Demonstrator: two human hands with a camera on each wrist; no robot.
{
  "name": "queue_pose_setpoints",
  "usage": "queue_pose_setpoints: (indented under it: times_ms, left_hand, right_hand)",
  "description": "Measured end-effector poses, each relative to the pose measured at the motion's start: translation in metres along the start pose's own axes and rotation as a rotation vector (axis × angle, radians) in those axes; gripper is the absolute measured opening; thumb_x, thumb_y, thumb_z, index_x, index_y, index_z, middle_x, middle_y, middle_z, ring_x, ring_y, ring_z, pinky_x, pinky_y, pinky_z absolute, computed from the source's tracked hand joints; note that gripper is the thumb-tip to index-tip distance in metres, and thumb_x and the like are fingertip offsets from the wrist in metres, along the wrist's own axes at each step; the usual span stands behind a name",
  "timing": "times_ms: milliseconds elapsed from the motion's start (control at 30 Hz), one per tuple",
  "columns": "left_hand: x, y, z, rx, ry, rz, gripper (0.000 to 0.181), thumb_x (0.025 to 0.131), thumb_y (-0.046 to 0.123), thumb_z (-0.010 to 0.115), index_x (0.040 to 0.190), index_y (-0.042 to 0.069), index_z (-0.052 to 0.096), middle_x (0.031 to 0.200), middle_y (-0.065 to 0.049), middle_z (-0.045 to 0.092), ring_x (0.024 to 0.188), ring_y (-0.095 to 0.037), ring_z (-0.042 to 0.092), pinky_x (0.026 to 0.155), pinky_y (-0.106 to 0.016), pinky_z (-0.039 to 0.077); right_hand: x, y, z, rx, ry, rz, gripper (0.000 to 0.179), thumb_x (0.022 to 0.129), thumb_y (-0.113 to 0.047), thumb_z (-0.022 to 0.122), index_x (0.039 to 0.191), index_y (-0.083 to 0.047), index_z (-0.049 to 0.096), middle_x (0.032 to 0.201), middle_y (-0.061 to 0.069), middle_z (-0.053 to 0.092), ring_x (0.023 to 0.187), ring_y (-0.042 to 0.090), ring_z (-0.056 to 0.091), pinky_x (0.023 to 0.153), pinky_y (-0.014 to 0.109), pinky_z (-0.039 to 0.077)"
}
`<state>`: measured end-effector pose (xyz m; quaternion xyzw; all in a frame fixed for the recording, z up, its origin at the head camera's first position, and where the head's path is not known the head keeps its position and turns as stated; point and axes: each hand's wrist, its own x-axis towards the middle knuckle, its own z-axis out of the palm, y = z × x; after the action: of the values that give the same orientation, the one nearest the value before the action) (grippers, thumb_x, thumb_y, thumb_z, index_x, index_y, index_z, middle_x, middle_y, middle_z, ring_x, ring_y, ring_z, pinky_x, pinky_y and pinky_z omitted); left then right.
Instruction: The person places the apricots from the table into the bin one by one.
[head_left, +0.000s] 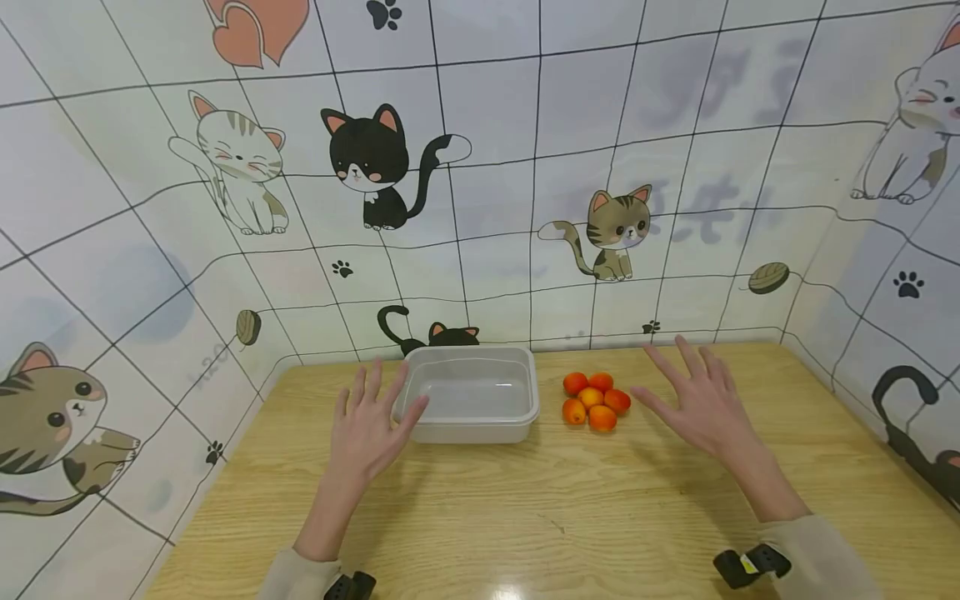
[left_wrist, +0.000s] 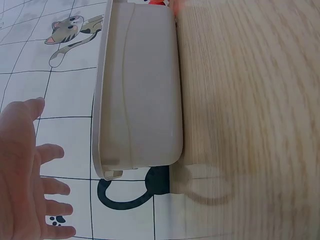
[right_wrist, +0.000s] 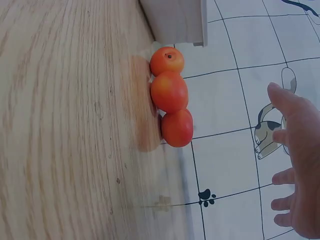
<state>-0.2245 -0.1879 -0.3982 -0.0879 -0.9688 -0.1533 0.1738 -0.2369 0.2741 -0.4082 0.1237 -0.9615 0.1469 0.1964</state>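
A pale, translucent rectangular plastic tub sits open-topped near the back of the table, nothing showing inside it. Just right of it lies a cluster of several small orange-red fruits, like small tomatoes, bunched close together. My left hand is held over the tub's left side with fingers spread, the thumb overlapping the tub's front corner in the head view. To the right of the fruits, my right hand is likewise spread, its thumb tip close to the nearest one. Neither hand holds anything.
The light wood table runs back to a wall printed with cats and grid lines. Side walls angle in at left and right. Small black devices are strapped at the left cuff and right cuff.
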Motion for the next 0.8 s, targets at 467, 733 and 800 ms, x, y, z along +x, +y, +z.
queue_pose_setpoints:
  times_ms: [467,733,800]
  left_hand:
    - [-0.001,-0.003,0.004,-0.078,0.051,-0.023,0.067,0.102,0.063,0.041,0.156,0.022,0.041,0.16,-0.024,0.03,0.143,-0.046,0.032,0.108,-0.067,0.029]
    - [0.0,-0.005,0.01,-0.11,0.083,-0.038,0.067,0.101,0.062,0.042,0.155,0.022,0.04,0.153,-0.024,0.04,0.137,-0.046,0.04,0.102,-0.068,0.035]
    - [0.0,-0.006,0.012,-0.12,0.093,-0.041,0.067,0.101,0.062,0.043,0.154,0.021,0.042,0.151,-0.023,0.042,0.136,-0.045,0.041,0.101,-0.067,0.036]
  right_hand:
    - [0.001,-0.006,0.005,0.107,0.055,-0.012,0.074,0.096,-0.05,0.063,0.158,-0.019,0.035,0.155,0.031,0.03,0.137,0.057,0.028,0.102,0.076,0.021]
    - [0.002,-0.007,0.012,0.197,0.069,-0.008,0.071,0.097,-0.046,0.065,0.156,-0.017,0.038,0.152,0.031,0.035,0.133,0.059,0.033,0.101,0.076,0.024]
    - [0.002,-0.007,0.014,0.209,0.071,-0.008,0.07,0.097,-0.045,0.065,0.155,-0.015,0.04,0.151,0.032,0.037,0.132,0.059,0.035,0.099,0.076,0.026]
